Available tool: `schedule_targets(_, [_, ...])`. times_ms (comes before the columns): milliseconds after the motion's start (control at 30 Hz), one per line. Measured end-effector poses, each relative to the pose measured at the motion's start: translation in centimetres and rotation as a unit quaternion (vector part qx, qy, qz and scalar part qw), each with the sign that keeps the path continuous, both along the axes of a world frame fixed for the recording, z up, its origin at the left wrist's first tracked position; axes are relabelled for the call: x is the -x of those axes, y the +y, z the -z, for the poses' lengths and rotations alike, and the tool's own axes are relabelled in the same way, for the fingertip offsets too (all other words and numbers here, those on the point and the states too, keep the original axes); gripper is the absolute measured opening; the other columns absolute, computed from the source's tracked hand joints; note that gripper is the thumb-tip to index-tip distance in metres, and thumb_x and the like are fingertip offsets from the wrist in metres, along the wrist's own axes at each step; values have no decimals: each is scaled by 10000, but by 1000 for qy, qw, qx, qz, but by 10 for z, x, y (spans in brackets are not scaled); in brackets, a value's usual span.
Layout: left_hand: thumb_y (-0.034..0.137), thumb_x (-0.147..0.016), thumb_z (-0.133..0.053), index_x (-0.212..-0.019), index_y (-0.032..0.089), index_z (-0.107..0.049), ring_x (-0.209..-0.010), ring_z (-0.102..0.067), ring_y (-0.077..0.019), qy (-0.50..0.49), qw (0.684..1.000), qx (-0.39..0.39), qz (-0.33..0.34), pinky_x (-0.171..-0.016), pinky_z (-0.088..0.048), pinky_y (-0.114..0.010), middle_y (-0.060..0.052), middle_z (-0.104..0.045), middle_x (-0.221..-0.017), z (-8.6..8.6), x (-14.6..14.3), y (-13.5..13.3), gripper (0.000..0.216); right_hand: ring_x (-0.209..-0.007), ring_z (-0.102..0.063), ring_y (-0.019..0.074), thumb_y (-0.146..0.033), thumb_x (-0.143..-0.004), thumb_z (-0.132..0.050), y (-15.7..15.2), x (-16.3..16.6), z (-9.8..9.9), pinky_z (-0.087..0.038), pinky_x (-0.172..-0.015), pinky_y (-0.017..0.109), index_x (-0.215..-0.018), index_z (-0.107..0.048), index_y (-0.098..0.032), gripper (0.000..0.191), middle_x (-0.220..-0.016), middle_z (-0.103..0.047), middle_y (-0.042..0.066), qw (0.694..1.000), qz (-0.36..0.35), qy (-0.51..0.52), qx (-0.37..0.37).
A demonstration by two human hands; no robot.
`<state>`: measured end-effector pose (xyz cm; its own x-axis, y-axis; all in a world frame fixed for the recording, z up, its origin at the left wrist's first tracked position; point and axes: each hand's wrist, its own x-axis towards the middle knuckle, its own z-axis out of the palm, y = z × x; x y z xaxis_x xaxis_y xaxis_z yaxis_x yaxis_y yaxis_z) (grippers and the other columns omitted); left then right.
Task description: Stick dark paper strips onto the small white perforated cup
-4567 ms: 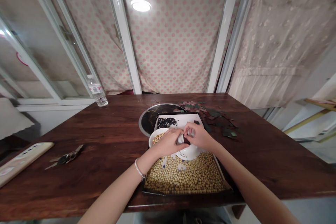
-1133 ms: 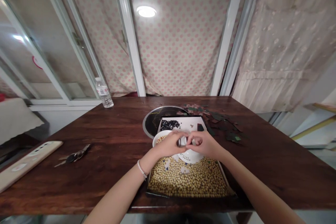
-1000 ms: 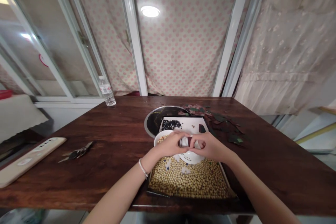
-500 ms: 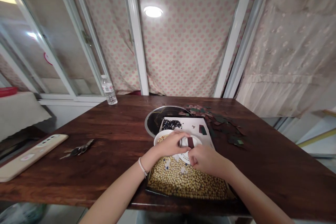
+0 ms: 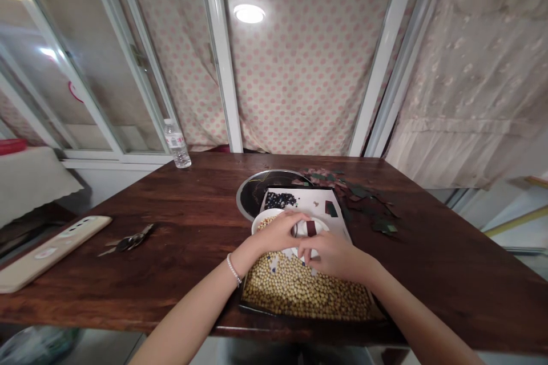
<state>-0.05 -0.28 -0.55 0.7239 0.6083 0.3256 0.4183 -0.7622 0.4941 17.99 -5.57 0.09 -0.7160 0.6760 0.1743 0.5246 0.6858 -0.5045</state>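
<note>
A black tray (image 5: 257,309) on the brown table (image 5: 180,251) holds a heap of yellow soybeans (image 5: 295,291), a small pile of black beans (image 5: 280,200) at its far end and two white bowls (image 5: 262,219). My left hand (image 5: 280,232) is closed over the bowls, its fingertips pinching a small dark red piece (image 5: 311,227). Just in front of the bowls, my right hand (image 5: 331,254) hovers low over the soybeans with its fingers curled in a pinch; what they hold is hidden.
A round dark plate (image 5: 250,194) lies behind the tray. Dark scraps (image 5: 372,211) are scattered at the back right. A water bottle (image 5: 177,144) stands at the far left edge. Keys (image 5: 128,241) and a beige remote-like bar (image 5: 51,251) lie to the left.
My right hand has left the dark red piece and come down towards me onto the soybeans. My left hand stays at the bowls with the piece in its fingertips.
</note>
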Motion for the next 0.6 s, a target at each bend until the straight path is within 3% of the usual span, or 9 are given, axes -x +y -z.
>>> schedule_targets(200, [269, -773, -658, -1099, 194, -572, -1039, -554, -243, -9, 1000, -2, -12, -920, -417, -383, -76, -640, -1101, 1, -1, -1, 345, -743, -624, 151, -36, -701, -480, -2, 2, 8, -422, -705, 260, -812, -661, -197, 267, -804, -708, 0, 999, -13, -32, -24])
schedule_targets(433, [294, -761, -676, -1117, 183, -569, -1030, -560, -246, -6, 1000, -8, -16, -915, -429, -383, -84, -637, -1105, 2, -1, -1, 388, -709, -596, 137, -52, -665, -510, 0, -1, 14, -399, -658, 244, -794, -642, -210, 243, -717, -676, -25, 999, -33, -42, -3])
schedule_targets(600, [278, -772, -665, -1110, 191, -574, -1037, -557, -251, 1, 1000, -15, -14, -912, -430, -383, -79, -638, -1098, 1, -1, -1, 361, -746, -605, 146, -48, -673, -509, 0, 0, 8, -419, -700, 257, -783, -640, -200, 230, -756, -680, -9, 999, -29, -30, 10])
